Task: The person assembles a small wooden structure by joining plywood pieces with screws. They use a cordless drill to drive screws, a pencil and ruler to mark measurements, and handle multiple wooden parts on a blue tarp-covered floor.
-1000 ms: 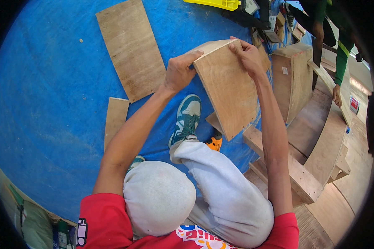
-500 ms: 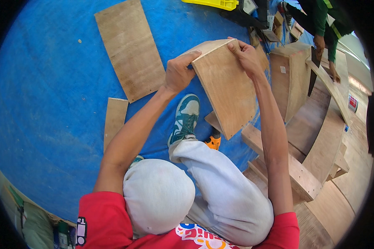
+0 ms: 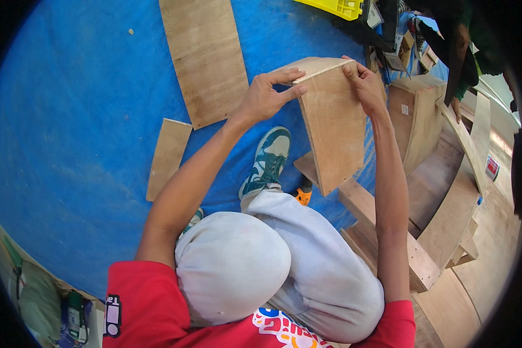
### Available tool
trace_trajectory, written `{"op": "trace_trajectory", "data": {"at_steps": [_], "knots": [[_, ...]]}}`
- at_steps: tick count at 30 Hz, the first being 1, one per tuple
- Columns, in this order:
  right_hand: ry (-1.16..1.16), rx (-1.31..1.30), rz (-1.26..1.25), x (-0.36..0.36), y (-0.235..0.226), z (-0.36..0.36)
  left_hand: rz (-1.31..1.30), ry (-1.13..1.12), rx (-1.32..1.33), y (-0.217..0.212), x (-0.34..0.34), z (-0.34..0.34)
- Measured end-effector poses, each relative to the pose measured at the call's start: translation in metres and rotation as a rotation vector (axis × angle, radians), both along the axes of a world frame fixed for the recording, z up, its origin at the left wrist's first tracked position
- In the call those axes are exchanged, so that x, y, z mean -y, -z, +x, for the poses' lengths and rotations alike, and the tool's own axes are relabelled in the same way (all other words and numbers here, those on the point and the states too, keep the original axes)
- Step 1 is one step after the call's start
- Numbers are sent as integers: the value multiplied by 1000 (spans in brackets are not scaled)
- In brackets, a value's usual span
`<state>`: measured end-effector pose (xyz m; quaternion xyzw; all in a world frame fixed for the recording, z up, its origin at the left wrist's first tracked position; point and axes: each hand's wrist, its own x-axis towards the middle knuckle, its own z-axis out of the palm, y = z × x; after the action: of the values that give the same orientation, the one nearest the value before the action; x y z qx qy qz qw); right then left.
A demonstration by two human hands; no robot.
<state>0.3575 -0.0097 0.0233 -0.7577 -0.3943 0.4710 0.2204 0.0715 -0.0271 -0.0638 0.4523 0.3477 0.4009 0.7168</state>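
Note:
Two plywood panels meet at a raised corner edge in front of me, the nearer a broad light-brown plywood panel that slopes down toward the floor. At the left end of this edge, my left hand grips the corner, its fingers along the top piece and its thumb against the near face. My right hand holds the right end of the same edge, thumb on the near face and fingers behind. An orange and black power tool lies partly hidden beneath the panel's lower end, beside a small wood piece.
A large plywood sheet and a smaller board lie on the blue floor covering. To the right stands a wooden frame, where a co-worker's hand rests near a slanted strip. A yellow case sits far ahead.
My left fingers have straightened from a curled grip, and the thumb now presses on the near face. The view has shifted slightly. The co-worker's saw and arms have moved.

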Motion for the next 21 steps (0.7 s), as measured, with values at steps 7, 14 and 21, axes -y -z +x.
{"op": "trace_trajectory", "data": {"at_steps": [7, 14, 21], "knots": [[-138, 123, -15, -5, -10, -3, -76, 35, -94, -14, -3, 1], [-96, 251, 287, 15, 15, -18, 342, -321, -753, 36, -93, -77], [54, 139, 244, 18, 3, -37, 784, -242, -1323, 88, -105, -106]]}}
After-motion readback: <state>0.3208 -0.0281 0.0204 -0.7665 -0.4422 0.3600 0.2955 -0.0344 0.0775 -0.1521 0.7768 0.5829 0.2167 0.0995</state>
